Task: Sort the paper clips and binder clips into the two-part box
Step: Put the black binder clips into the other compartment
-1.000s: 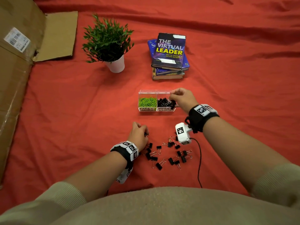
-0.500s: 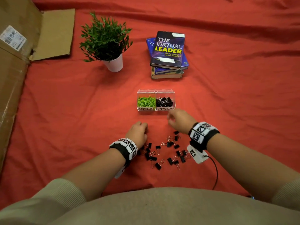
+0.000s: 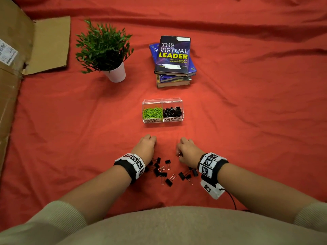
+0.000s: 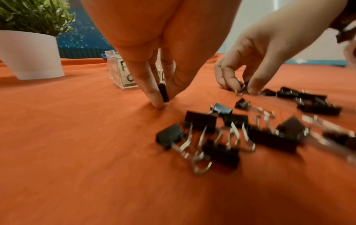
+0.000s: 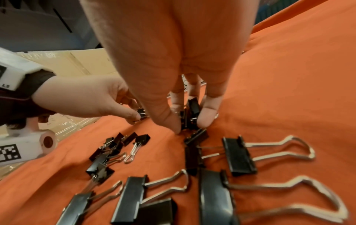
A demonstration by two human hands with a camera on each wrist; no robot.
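A clear two-part box (image 3: 162, 121) stands on the red cloth, green paper clips (image 3: 152, 111) in its left half and black binder clips (image 3: 173, 111) in its right half. Several loose black binder clips (image 3: 163, 171) lie scattered near me between my wrists. My left hand (image 3: 146, 145) is down on the cloth and pinches one binder clip (image 4: 163, 94) between thumb and fingers. My right hand (image 3: 185, 149) pinches a couple of binder clips (image 5: 189, 115) at the far right of the pile. Both hands are a short way in front of the box.
A potted green plant (image 3: 106, 50) in a white pot and a stack of books (image 3: 173, 62) stand behind the box. A flattened cardboard box (image 3: 16, 55) lies along the left edge. A black cable (image 3: 231, 200) trails from my right wrist.
My right hand left the binder-clip half of the box and came back down to the pile, where it now pinches clips. My left hand stayed at the pile's left edge.
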